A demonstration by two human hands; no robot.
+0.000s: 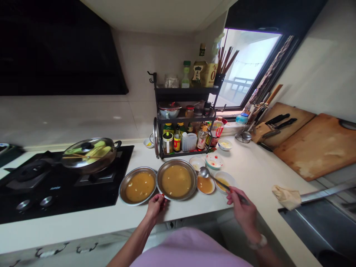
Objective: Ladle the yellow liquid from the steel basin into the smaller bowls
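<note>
My right hand (244, 211) is closed around the dark handle of a ladle (219, 183). The ladle's round metal head is over the small bowls, near a small bowl of brown liquid (205, 184). A clear bowl (229, 182) with yellowish liquid lies under the handle. My left hand (157, 208) has its fingers curled, with thumb and fingertips at the near rim of a large steel bowl (191, 191). Brownish broth with a few pale bits fills that bowl. Touching or almost touching it on the left is a second steel bowl (122, 187) of similar broth.
A lidded pan (91, 165) sits on the black stove (66, 196). Behind the bowls stands a rack (186, 119) of bottles and jars. More small bowls, one red-patterned (214, 161), are by it. Cutting boards (314, 148), knives and a sink (330, 222) are at the right.
</note>
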